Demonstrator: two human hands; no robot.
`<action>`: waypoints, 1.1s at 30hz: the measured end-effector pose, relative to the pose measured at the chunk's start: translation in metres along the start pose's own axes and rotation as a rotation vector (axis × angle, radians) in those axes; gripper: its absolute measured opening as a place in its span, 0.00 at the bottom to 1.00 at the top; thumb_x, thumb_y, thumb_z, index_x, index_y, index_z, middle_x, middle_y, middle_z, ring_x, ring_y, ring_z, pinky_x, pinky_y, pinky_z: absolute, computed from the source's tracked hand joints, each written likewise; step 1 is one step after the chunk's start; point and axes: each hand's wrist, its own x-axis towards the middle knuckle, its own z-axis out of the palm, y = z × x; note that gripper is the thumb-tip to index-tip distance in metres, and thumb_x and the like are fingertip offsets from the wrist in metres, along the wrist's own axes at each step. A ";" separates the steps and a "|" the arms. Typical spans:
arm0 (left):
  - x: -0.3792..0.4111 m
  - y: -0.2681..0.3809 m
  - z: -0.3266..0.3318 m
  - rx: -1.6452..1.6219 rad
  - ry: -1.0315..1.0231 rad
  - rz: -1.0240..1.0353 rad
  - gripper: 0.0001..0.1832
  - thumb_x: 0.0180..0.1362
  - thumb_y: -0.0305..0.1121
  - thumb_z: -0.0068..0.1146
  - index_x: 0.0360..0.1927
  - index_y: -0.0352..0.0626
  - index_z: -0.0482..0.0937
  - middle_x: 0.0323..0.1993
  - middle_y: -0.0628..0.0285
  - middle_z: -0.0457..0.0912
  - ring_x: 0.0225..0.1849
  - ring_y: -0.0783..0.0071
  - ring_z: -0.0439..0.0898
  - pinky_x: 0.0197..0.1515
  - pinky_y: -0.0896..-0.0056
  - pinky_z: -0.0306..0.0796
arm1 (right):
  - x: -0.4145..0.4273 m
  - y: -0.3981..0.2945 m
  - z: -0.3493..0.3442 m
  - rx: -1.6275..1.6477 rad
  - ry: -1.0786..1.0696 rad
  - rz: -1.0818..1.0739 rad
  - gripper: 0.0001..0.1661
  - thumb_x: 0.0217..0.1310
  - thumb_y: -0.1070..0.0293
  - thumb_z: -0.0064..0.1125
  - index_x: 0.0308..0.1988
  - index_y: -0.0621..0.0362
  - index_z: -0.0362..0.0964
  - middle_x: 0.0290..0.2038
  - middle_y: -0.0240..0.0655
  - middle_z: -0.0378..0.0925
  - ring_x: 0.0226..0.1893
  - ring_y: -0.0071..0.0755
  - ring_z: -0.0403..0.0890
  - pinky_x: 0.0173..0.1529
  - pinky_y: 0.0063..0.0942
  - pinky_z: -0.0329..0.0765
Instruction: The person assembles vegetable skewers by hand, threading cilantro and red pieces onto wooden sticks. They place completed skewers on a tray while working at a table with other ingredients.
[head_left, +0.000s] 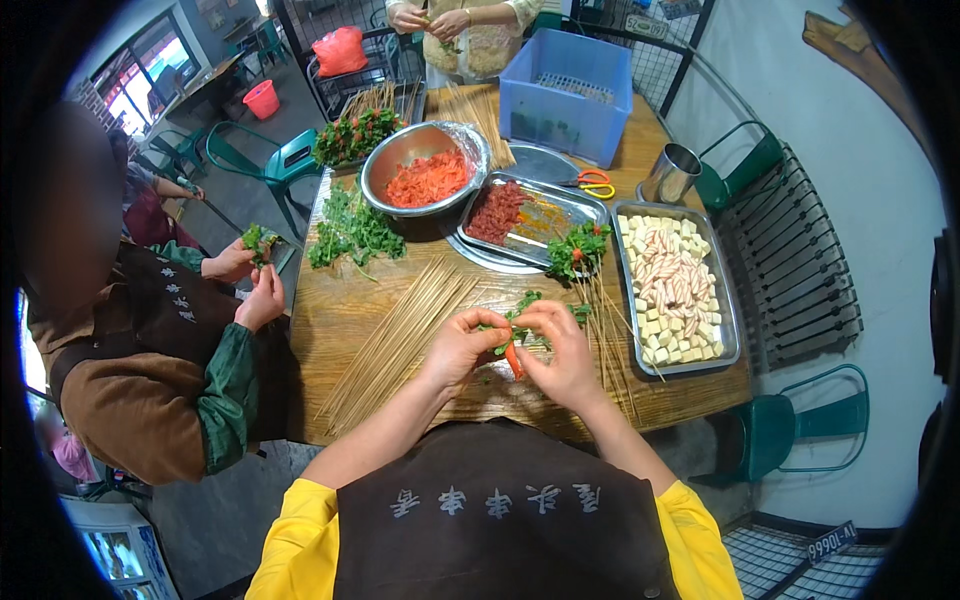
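Note:
My left hand (459, 346) pinches the upper end of a red strip (514, 361), which hangs down between my hands over the near part of the table. Green leaves of a cilantro sprig (504, 346) stick out around it. My right hand (559, 356) has its fingertips on the leaves at the top of the strip, its thumb close beside the strip. Left of my hands lies a spread bundle of bamboo skewers (401, 330). To the right, skewers bearing bunches of cilantro with red bits (579, 251) rest on the wooden table (337, 300).
A steel bowl of red strips (426, 180), loose cilantro (352, 229), and a tray with red minced-looking meat (495, 214) stand beyond. Right are a tray of pale cubes and striped pieces (671, 285), scissors (596, 184), a steel cup (671, 174) and a blue crate (566, 97). Co-workers' hands (259, 300) work at left and opposite.

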 end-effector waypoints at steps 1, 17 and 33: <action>0.001 0.000 -0.002 0.027 0.009 -0.005 0.04 0.57 0.23 0.59 0.35 0.40 0.77 0.33 0.64 0.80 0.33 0.78 0.79 0.37 0.77 0.74 | 0.002 -0.008 -0.003 -0.079 -0.017 -0.095 0.11 0.46 0.78 0.62 0.35 0.59 0.75 0.35 0.37 0.74 0.40 0.40 0.75 0.48 0.34 0.72; -0.003 -0.004 -0.001 0.106 -0.059 -0.092 0.06 0.57 0.26 0.61 0.36 0.34 0.78 0.33 0.61 0.81 0.34 0.74 0.81 0.43 0.74 0.76 | -0.009 0.032 0.021 0.734 -0.039 0.478 0.05 0.62 0.75 0.58 0.35 0.61 0.68 0.27 0.29 0.73 0.26 0.16 0.74 0.30 0.15 0.71; 0.001 -0.001 -0.016 -0.163 -0.156 -0.426 0.06 0.63 0.30 0.53 0.37 0.37 0.75 0.29 0.63 0.79 0.26 0.75 0.79 0.30 0.79 0.76 | -0.009 0.013 0.000 0.229 -0.233 0.001 0.04 0.50 0.79 0.59 0.30 0.63 0.73 0.31 0.36 0.76 0.34 0.33 0.78 0.41 0.29 0.74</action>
